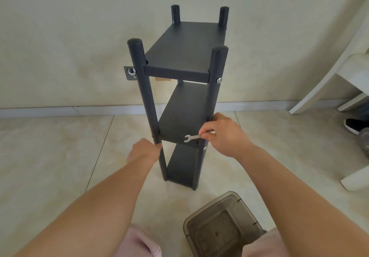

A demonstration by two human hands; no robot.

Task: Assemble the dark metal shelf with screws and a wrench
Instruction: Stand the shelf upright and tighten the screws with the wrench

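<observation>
1. Here, a dark metal shelf (180, 55) stands upright on the pale tiled floor (60, 147), close to a cream wall (69, 27); it has three flat tiers carried between four round posts with capped tops
2. The left hand (144, 150) grips the near left post (142, 89) just below the middle tier (179, 117), fingers curled round the tube
3. The right hand (221, 134) is at the near right post (216, 71), level with the middle tier; its thumb and fingertips pinch one end of a small silver open-ended wrench (192, 137), the other fingers curled
4. The wrench lies roughly level, its free forked end pointing left across the front edge of the middle tier
5. A silver screw head (219, 80) shows on the outer side of the near right post at the top tier; another (204, 148) sits lower on the same post, just below the right hand
6. A translucent brown plastic bin (221, 226) rests on the floor near the person's knees
7. White furniture (329, 73) stands at the right, with a black shoe (354, 126) beside it
8. A small metal bracket (130, 73) is on the wall behind the left post
</observation>
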